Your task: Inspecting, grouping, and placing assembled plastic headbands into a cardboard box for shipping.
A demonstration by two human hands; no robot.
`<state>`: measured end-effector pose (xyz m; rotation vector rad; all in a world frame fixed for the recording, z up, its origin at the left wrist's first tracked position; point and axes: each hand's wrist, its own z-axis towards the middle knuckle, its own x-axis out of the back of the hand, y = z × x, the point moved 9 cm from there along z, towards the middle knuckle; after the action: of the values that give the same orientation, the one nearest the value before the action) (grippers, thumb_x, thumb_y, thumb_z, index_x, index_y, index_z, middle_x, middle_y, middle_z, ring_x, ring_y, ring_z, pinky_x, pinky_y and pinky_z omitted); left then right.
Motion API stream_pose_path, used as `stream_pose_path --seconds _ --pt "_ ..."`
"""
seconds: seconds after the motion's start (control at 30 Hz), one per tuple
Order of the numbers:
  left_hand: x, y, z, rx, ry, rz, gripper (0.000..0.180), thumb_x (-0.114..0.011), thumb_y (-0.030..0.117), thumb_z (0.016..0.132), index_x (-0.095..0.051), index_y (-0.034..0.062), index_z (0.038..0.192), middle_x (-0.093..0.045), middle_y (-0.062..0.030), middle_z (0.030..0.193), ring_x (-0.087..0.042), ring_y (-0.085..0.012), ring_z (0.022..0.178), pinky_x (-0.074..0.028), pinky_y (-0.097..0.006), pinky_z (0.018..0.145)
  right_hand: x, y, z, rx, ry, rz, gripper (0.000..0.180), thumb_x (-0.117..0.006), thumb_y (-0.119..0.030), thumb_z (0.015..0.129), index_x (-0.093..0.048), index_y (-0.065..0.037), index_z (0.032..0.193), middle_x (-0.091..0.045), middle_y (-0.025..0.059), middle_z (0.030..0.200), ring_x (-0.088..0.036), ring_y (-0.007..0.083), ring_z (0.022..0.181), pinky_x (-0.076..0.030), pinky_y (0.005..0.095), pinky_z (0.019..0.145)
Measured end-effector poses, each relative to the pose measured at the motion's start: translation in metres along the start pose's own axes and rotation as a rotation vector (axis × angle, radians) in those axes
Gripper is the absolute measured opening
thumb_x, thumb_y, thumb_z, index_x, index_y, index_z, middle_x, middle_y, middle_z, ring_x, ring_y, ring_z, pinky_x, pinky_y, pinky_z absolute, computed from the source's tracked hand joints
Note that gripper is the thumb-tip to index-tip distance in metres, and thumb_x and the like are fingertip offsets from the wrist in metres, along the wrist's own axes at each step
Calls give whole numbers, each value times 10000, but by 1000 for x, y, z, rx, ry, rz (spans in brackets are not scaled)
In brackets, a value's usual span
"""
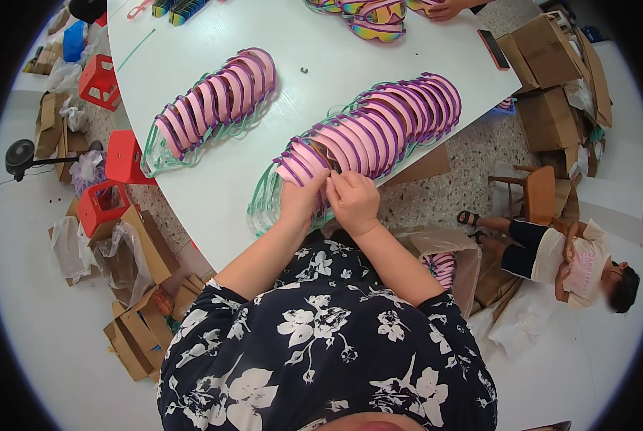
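Pink goggles with purple edges (382, 123) stand nested in a long slanting row at the table's near edge, green straps (264, 205) trailing from the near end. My left hand (304, 200) is closed around goggles toward that end, its thumb near a gap where a brownish lens shows. Close beside it, my right hand (355, 202) pinches at the edge of the goggles by the same gap. Fingertips of both hands nearly meet, and what lies between them is mostly hidden. A shorter row of the same goggles (217, 100) lies farther left.
Goggles with mirrored lenses (379, 29) lie at the far edge, near another person's hand (445, 10). A dark phone-like slab (492, 49) rests at the table's right edge. Red stools (124, 156) and cardboard boxes (149, 323) stand left; a seated person (551, 255) is at right.
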<state>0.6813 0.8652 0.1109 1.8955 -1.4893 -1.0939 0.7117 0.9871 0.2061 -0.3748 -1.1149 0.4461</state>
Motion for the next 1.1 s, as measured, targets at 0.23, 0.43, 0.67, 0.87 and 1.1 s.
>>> stream_pose_path --seconds 0.23,0.43,0.67,0.87,1.1 --pt "6 -1 4 2 111 225 543 -807 202 788 -564 -24 1218 -657 -112 1145 -629 -195 1050 -497 -321 897 1 17 -2 -39 44 91 171 -673 -149 832 -690 -59 977 -638 75 814 -637 261 739 -506 378 691" --pt "11 -8 10 -40 150 331 596 -804 186 782 -534 -39 1264 -635 -125 1204 -624 -211 1087 -492 -324 922 -5 38 -10 -361 -14 170 348 -673 -172 868 -615 -14 1173 -687 99 820 -669 260 702 -527 357 658" --pt "11 -10 11 -28 131 307 723 -828 244 731 -480 -43 1296 -618 -162 1234 -620 -252 1116 -488 -342 936 -12 49 -8 -640 -156 272 642 -662 -234 868 -426 32 1402 -694 75 786 -677 225 681 -531 348 661" --pt "11 -7 8 -32 176 354 602 -803 208 782 -539 -55 1254 -638 -142 1202 -632 -225 1076 -502 -330 909 -16 45 -7 -591 -233 178 647 -657 -262 860 -431 24 1394 -682 72 838 -667 258 733 -523 386 670" --pt "12 -13 11 -32 145 319 726 -824 253 728 -477 -29 1300 -611 -162 1243 -612 -261 1130 -488 -350 938 -2 26 6 -229 -82 -123 434 -661 -238 834 -603 -15 1202 -573 113 979 -597 312 880 -518 417 701"
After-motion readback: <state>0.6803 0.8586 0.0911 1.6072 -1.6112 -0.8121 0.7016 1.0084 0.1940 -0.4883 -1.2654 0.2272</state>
